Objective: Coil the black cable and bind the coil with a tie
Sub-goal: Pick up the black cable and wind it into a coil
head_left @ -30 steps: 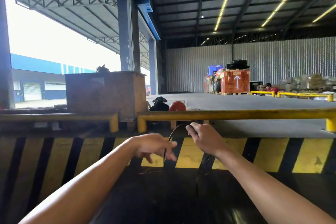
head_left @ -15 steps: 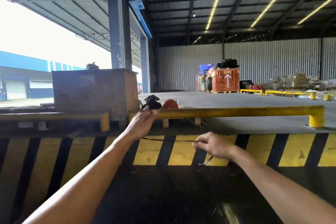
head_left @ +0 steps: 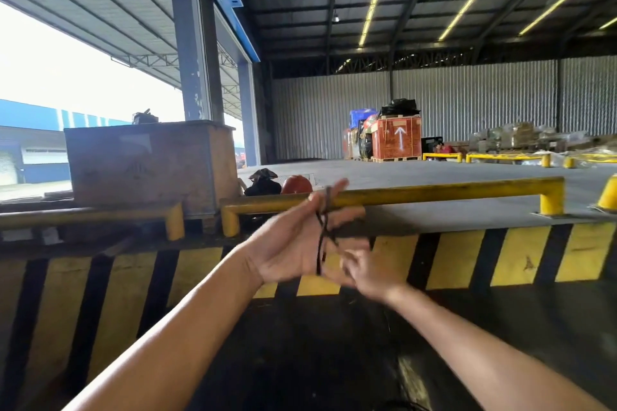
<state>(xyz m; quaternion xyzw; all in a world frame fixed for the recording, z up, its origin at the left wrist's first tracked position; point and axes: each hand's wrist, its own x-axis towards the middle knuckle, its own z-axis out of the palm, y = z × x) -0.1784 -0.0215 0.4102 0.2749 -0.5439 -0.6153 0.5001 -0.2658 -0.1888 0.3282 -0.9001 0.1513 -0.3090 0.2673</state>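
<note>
Warehouse dock edge, seen from head height. At far left, a wooden crate [head_left: 147, 167] sits behind a yellow rail [head_left: 394, 195]. Centre, the left hand [head_left: 293, 240] is spread flat, palm up, with the black cable [head_left: 322, 237] looped over its fingers. Just right, touching it, the blurred right hand [head_left: 364, 268] pinches the cable's lower end.

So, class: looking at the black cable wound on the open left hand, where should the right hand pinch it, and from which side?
Pinch the black cable at the lower part of its strands, just off the heel of the left hand. Come from the right, where the right hand is. The strands run vertically across the palm, so they are free there. Blur hides finer detail.
</note>
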